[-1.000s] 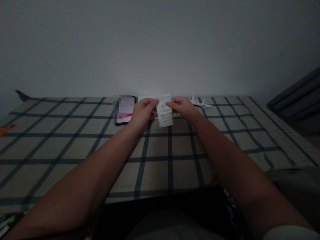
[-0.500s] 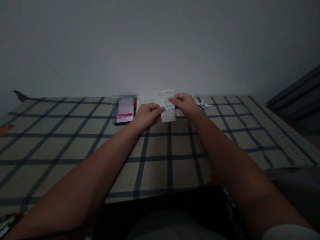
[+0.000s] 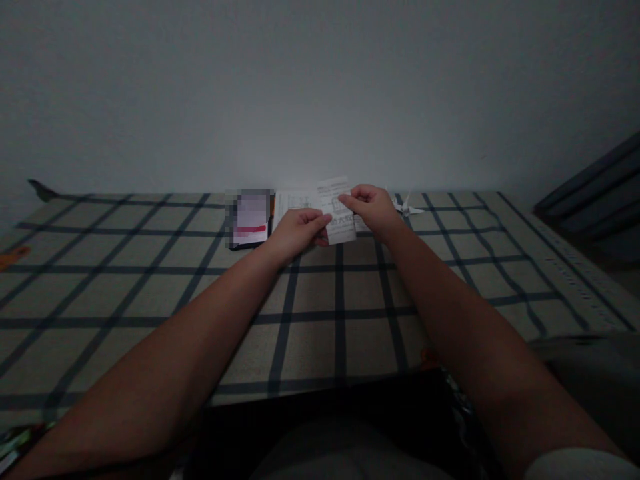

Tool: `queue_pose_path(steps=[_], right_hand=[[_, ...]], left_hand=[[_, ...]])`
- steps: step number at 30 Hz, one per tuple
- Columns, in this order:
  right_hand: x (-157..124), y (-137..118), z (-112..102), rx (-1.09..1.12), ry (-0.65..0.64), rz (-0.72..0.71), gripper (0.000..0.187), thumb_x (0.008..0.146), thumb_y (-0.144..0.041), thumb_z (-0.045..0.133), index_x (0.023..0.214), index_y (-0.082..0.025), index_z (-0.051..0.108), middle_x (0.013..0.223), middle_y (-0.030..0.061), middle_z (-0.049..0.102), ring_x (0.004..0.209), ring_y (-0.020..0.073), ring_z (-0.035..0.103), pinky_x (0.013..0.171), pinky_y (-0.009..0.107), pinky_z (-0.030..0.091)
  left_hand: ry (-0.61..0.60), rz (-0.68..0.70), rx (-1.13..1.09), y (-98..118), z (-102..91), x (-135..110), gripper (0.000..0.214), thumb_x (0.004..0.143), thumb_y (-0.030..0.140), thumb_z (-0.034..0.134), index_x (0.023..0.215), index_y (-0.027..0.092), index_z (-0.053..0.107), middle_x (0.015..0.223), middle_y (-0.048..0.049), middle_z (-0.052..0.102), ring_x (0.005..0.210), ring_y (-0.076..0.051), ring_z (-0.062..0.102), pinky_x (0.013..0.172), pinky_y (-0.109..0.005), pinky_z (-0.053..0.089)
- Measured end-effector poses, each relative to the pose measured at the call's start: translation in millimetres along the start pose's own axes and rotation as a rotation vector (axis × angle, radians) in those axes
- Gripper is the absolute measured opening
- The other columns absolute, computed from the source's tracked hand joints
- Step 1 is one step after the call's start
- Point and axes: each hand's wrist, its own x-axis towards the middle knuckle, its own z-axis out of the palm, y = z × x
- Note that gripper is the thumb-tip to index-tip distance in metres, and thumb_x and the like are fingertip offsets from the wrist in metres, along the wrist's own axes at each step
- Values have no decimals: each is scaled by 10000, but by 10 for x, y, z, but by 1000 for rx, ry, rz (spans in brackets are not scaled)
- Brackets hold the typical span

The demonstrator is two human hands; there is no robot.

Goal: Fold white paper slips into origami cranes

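A narrow piece of printed paper point(image 3: 341, 230) is held up between both hands, tilted slightly. My left hand point(image 3: 300, 229) pinches its left edge low down, thumb on the front. My right hand point(image 3: 373, 207) grips its right edge higher up, thumb also on the printed face. Behind the hands lie printed white sheets point(image 3: 295, 199), partly hidden by the hands and the held paper. Just right of my right hand sits a folded paper crane point(image 3: 407, 208).
A phone or tablet with a lit, partly blurred screen point(image 3: 251, 217) lies left of my left hand. A checked cloth point(image 3: 315, 293) covers the table up to the grey wall point(image 3: 320, 93). An orange object point(image 3: 14, 257) is at the far left edge.
The held paper has tilted a little, its lower end shifting slightly right. Both hands keep their hold and have barely moved.
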Motion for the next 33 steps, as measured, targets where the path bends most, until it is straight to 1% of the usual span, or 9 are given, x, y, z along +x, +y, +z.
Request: queue_pose_path(steps=[5,10,13,15,18,20,25,30,33], right_hand=[[14,28,-11,-38,1,-8,355,776,-507,800,709,-219,603,680,-23,552,670,132,459,613,283,368],[13,18,-4,-31,2,-11,325,778,-473,800,706,-222,609,690,-19,565,670,137,471,623,287,394],[12,9,-10,-24,-46,3,317,777,-465,795,706,-218,610,686,-19,569,655,132,469,624,289,397],[12,9,-14,-21,-93,15,329,782,-474,794,706,-217,604,683,-20,570,653,130,467,618,284,391],[12,24,-12,-21,-142,27,339,785,-485,798,710,-213,611,694,-13,585,677,134,494,611,274,383],[11,37,-4,-6,-174,36,348,779,-490,807,711,-209,614,698,-8,592,686,138,515,614,272,393],[1,30,20,98,-232,81,402,774,-558,811,750,-199,630,715,-4,611,682,139,546,646,285,455],[4,12,20,87,-162,74,473,761,-633,800,745,-188,641,696,-20,586,665,116,502,634,268,436],[10,16,22,87,-134,73,488,755,-644,808,744,-185,642,692,-19,594,669,115,508,625,262,432]], left_hand=[[19,-33,-9,8,14,2,360,871,454,825,710,152,712,691,-42,690,621,-118,636,641,-261,590],[15,-85,-91,30,19,-11,291,878,385,808,720,156,720,679,-48,704,605,-130,652,632,-273,598],[16,-121,-123,49,19,-16,239,861,309,787,703,150,704,665,-54,707,582,-139,660,626,-289,608],[33,-131,-136,53,23,-12,214,854,290,777,714,147,701,674,-59,717,583,-148,672,612,-291,608],[83,-95,-150,42,31,2,214,864,329,784,776,143,726,717,-60,739,605,-146,687,592,-266,590],[113,-53,-138,31,33,10,240,862,361,808,801,139,741,735,-56,746,617,-135,683,605,-252,584],[114,-30,-93,14,23,5,322,837,419,853,748,137,727,733,-64,753,618,-133,673,640,-269,594],[44,-72,-71,22,19,-18,338,835,434,852,747,131,733,734,-72,766,617,-134,690,658,-271,612],[37,-75,-60,35,20,-23,341,830,432,850,735,131,722,725,-67,764,609,-131,685,667,-274,620]])
